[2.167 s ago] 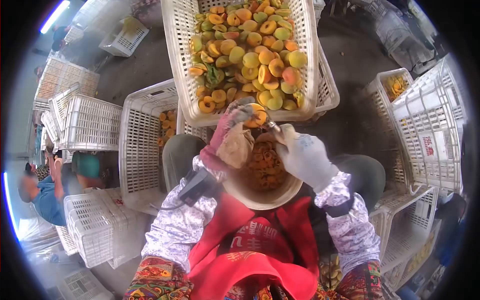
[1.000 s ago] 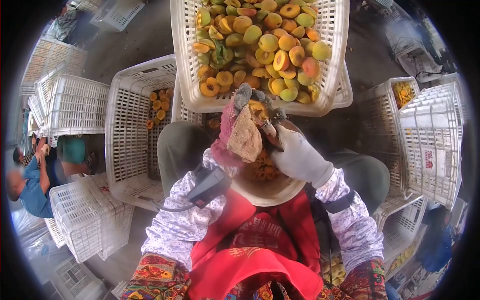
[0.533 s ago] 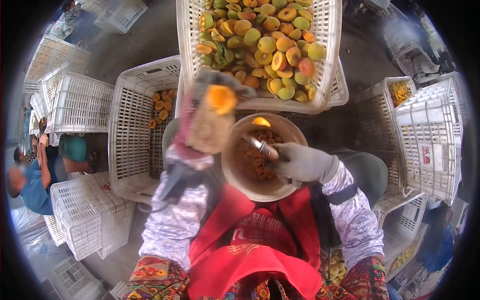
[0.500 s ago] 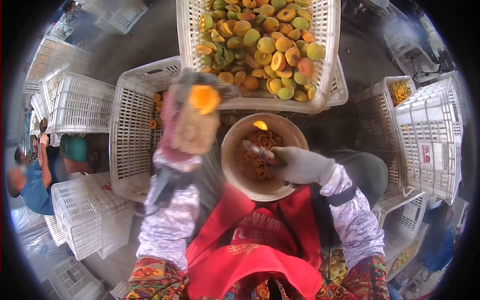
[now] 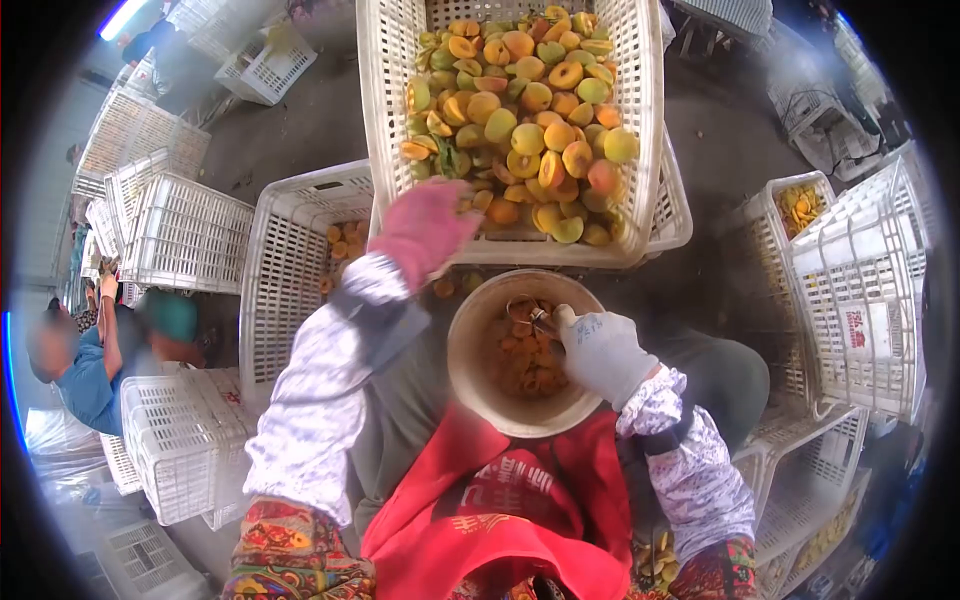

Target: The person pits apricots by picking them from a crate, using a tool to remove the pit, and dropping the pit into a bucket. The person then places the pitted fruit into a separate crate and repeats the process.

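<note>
My left hand (image 5: pixel 425 228), in a pinkish glove, is at the near left edge of the crate (image 5: pixel 640 240) of halved yellow-green fruit (image 5: pixel 530 135). Its fingers are blurred and partly hidden, so what they hold cannot be made out. My right hand (image 5: pixel 605 352), in a grey glove, is closed around a small tool (image 5: pixel 541 318) with a metal loop at its end. That tool is over the round bucket (image 5: pixel 470 385), which holds orange-brown pieces (image 5: pixel 525 368).
A white crate (image 5: pixel 262 290) with some fruit stands at the left. Stacked crates (image 5: pixel 190 235) are further left, near a person (image 5: pixel 90 370) in blue. More crates (image 5: pixel 855 290) stand at the right, one with yellow pieces (image 5: pixel 800 207).
My left hand has moved right to the fruit crate, and the orange piece at it no longer shows. The yellow slice over the bucket is out of sight. The view has shifted.
</note>
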The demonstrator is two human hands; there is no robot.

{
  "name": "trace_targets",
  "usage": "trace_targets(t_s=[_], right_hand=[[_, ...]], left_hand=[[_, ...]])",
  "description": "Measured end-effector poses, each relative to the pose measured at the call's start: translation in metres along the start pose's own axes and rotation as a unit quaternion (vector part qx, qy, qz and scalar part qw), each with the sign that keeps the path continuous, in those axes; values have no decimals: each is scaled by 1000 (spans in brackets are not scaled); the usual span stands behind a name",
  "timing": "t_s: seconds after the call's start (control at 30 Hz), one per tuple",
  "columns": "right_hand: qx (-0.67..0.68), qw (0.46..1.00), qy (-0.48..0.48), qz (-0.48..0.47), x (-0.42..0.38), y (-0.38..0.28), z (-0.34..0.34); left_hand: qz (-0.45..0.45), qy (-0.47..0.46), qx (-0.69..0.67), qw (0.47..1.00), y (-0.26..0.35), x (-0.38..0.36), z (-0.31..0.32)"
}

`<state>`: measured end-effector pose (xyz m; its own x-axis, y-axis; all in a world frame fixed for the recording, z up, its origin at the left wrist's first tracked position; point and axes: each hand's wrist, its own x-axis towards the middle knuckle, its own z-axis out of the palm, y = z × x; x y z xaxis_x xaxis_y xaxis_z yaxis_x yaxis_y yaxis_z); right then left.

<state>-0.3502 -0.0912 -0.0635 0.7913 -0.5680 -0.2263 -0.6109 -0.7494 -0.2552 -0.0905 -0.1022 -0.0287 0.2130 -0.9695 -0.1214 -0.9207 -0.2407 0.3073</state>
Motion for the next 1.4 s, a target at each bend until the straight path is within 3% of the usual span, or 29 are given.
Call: trace_targets(t_s=[0.03, 0.07, 0.17, 0.27, 0.33, 0.4, 0.47, 0.53, 0.57, 0.6, 0.67, 0.73, 0.87, 0.9, 0.93, 1.0, 1.03, 1.13, 1.2, 1.27, 1.33, 1.4], right_hand=[[7, 1000, 18, 9, -1, 1, 0], [6, 1000, 20, 10, -3, 2, -3], [40, 998, 52, 15, -6, 5, -10], [27, 996, 86, 27, -9, 9, -14], [44, 994, 95, 27, -10, 11, -16], [53, 993, 98, 35, -11, 10, -18], [60, 990, 126, 23, -10, 12, -15], [55, 989, 137, 28, -7, 12, -15], [43, 979, 199, -2, -3, 15, -8], [49, 984, 172, 11, -2, 15, -10], [50, 990, 132, 18, -2, 13, -22], [48, 992, 116, 26, -1, 13, -29], [32, 995, 81, 43, 2, 16, -31], [40, 995, 66, 65, 4, 16, -29], [33, 996, 70, 54, 2, 16, -30], [50, 993, 74, 74, 2, 17, -31], [57, 993, 74, 76, 2, 17, -32], [52, 993, 83, 69, 6, 17, -30], [45, 994, 73, 69, 10, 14, -32], [31, 995, 65, 71, 18, 12, -30], [25, 996, 60, 66, 24, 6, -32], [25, 996, 61, 55, 29, 8, -26]], left_hand=[[19, -9, 65, 998, 5, 19, 19], [9, -87, 112, 990, 13, 34, 25], [32, -72, 153, 985, 4, 52, 56], [49, -99, 169, 980, -3, 55, 51], [50, -173, 211, 961, -8, 57, 39], [92, -87, 233, 964, -1, 40, 43], [94, -70, 218, 969, -5, 37, 48], [53, -60, 172, 982, 2, 30, 39], [80, -21, 151, 985, -27, 40, 70], [108, 21, 132, 985, -57, 53, 96], [40, 143, 0, 989, -28, 29, 64], [21, 119, -140, 983, -27, 26, 49], [-32, 114, -461, 880, -20, 13, 34], [2, 110, -479, 871, -19, 9, 28], [-19, 105, -561, 821, -14, 5, 26], [-109, 52, -607, 785, -7, -7, 11], [-101, 80, -701, 701, 10, -20, 3], [-93, 58, -749, 653, 14, -24, -3], [-109, 72, -745, 655, 13, -26, 0], [-65, 78, -768, 632, 5, -22, 5], [-87, 50, -754, 650, -2, -31, -5], [-52, 31, -792, 608, -8, -35, 0]])
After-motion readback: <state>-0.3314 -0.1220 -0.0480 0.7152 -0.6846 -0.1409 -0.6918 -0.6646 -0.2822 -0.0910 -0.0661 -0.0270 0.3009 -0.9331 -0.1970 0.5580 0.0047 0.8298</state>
